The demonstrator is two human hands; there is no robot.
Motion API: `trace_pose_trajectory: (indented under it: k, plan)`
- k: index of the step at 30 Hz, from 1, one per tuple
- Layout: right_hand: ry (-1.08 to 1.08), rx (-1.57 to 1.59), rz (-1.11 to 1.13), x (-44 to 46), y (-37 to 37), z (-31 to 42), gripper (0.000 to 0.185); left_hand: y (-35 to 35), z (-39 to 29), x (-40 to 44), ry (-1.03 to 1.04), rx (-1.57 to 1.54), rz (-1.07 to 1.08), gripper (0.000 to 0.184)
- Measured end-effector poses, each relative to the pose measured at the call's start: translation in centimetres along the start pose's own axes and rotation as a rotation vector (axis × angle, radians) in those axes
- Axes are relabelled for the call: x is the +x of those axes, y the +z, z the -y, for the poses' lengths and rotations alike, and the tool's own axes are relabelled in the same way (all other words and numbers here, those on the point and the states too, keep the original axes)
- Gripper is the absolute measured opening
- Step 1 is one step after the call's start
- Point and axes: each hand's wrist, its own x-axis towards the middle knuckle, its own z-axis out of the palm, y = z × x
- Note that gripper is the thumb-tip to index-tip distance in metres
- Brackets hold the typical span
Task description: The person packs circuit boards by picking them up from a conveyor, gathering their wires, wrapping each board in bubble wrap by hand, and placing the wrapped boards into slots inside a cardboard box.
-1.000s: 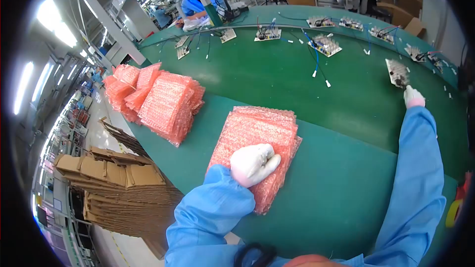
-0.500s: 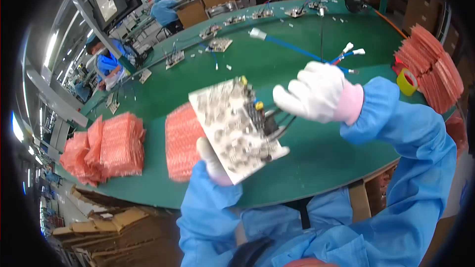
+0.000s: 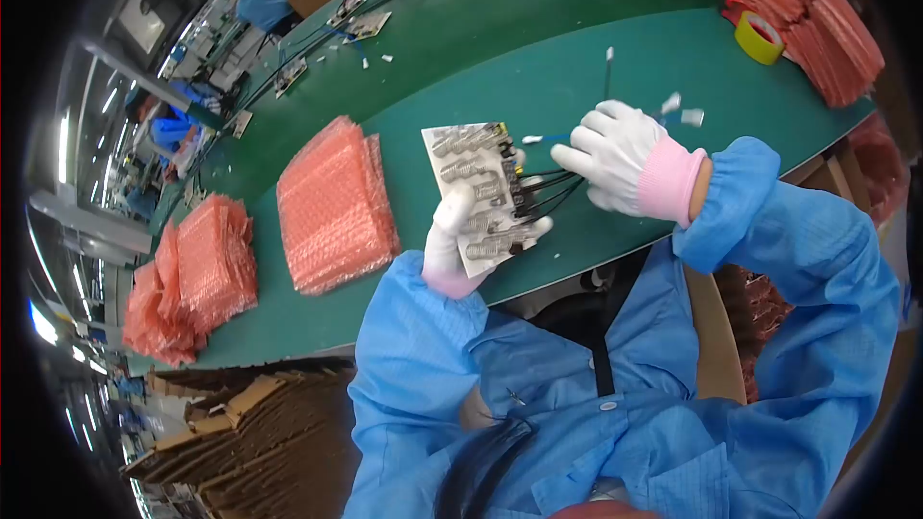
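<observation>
My left hand [image 3: 444,248], in a white glove, grips a pale circuit board [image 3: 471,168] by its lower left edge, with the thumb on its face. The board is tilted and carries rows of coil-like parts, with dark connectors along its right side. Black wires [image 3: 553,194] run from that side to my right hand [image 3: 615,159], also gloved. Its fingers are closed around the wire bundle. White plugs [image 3: 691,117] on blurred leads stick out beyond the right hand. A blue wire with a white tip shows just left of its fingers.
A stack of pink bubble-wrap bags [image 3: 336,211] lies left of the board, with another pink pile [image 3: 216,255] farther left. At right are yellow tape [image 3: 759,38] and more pink bags [image 3: 808,19]. Boards [image 3: 365,26] line the far side. Flattened cardboard [image 3: 260,432] stands below left.
The view has swung, so the table contents appear shifted. The board is turned more upright and looks smaller. My right hand has moved lower relative to the board, and the blue wires have swung about.
</observation>
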Motion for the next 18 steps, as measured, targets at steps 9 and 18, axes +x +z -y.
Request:
trace_pose_trajectory:
  k: [9,18]
  plan:
    - [0.263,0.090,-0.133,3.1,7.1,-4.3,0.032,0.8,1.6,0.8,-0.021,0.569,-0.100,0.094]
    - [0.046,0.407,-0.276,4.0,4.3,-1.3,0.025,-3.2,-1.4,2.3,-0.002,-0.264,-0.242,0.059]
